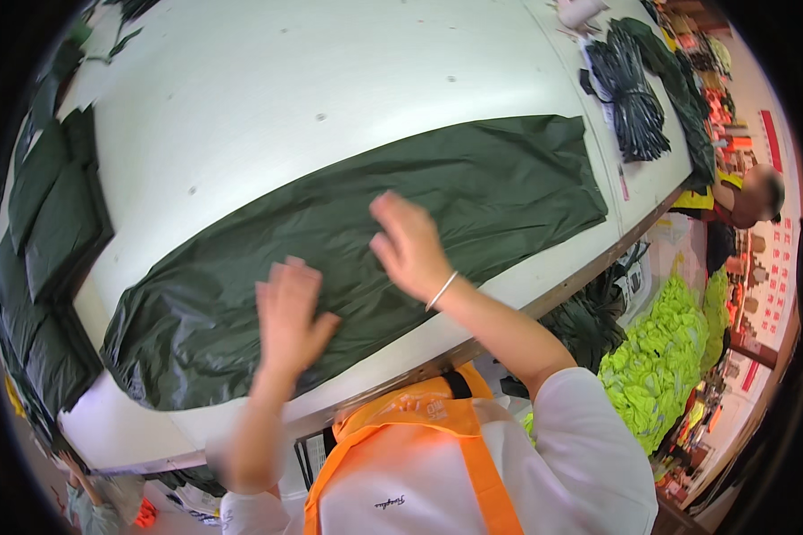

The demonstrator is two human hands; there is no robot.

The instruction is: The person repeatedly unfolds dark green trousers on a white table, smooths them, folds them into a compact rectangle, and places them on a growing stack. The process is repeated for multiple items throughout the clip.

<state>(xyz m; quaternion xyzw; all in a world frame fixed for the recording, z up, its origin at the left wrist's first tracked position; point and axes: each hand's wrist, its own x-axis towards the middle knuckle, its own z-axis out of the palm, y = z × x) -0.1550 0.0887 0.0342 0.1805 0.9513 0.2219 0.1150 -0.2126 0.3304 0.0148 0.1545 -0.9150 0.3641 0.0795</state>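
A long piece of dark green, slightly shiny fabric (500, 169) lies spread along the near side of the white table, wrinkled at its left end. My left hand (290, 312) is over its left-middle part, fingers stretched and thumb out to the side. Farther right and farther from me, my right hand (406, 241) is over the middle of the cloth with its fingers extended; a light bracelet circles that wrist. Neither hand grips anything. Whether the palms touch the fabric or hover just above it I cannot tell.
Folded dark green pieces (58, 223) are stacked at the table's left. At the far right lie a tied bundle of black cords (629, 94) and more dark fabric (678, 98). Bright yellow-green cloth (660, 357) is heaped below the table's right edge. Another person (745, 196) is beyond it.
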